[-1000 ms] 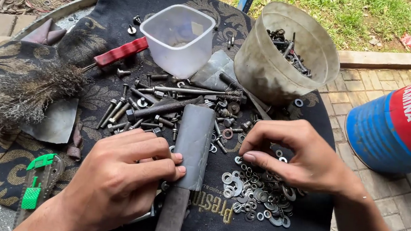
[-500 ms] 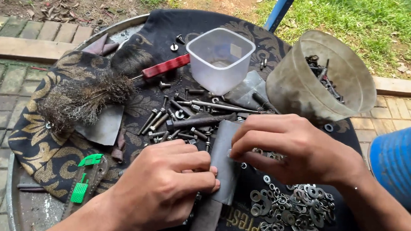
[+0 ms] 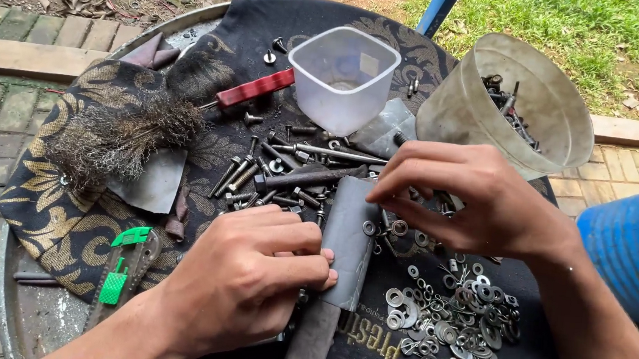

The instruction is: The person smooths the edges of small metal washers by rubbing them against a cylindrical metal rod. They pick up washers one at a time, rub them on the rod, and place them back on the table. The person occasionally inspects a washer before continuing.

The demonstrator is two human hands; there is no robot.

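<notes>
Head view: nearest us, our left hand point(image 3: 251, 280) lies curled with its fingertips pressing down on the near edge of a grey strip of sheet material point(image 3: 346, 246), pinning it to the dark printed cloth point(image 3: 215, 57). To the right of that hand a heap of washers point(image 3: 449, 319) lies loose. Just past the strip, our right hand point(image 3: 470, 203) is pinched shut over small washers at the strip's far right edge; we cannot tell whether it actually grips one. If the pinch is shallow, a washer could slip and roll into the heap or off the cloth. If the left fingertips ease, the strip may slide and scatter what sits on it. Beyond the right hand, bolts and screws point(image 3: 274, 176) crowd close, easy to knock. Farthest off, the tilted bucket point(image 3: 493, 102) of hardware leans and could spill beside the clear plastic tub point(image 3: 343, 75).
</notes>
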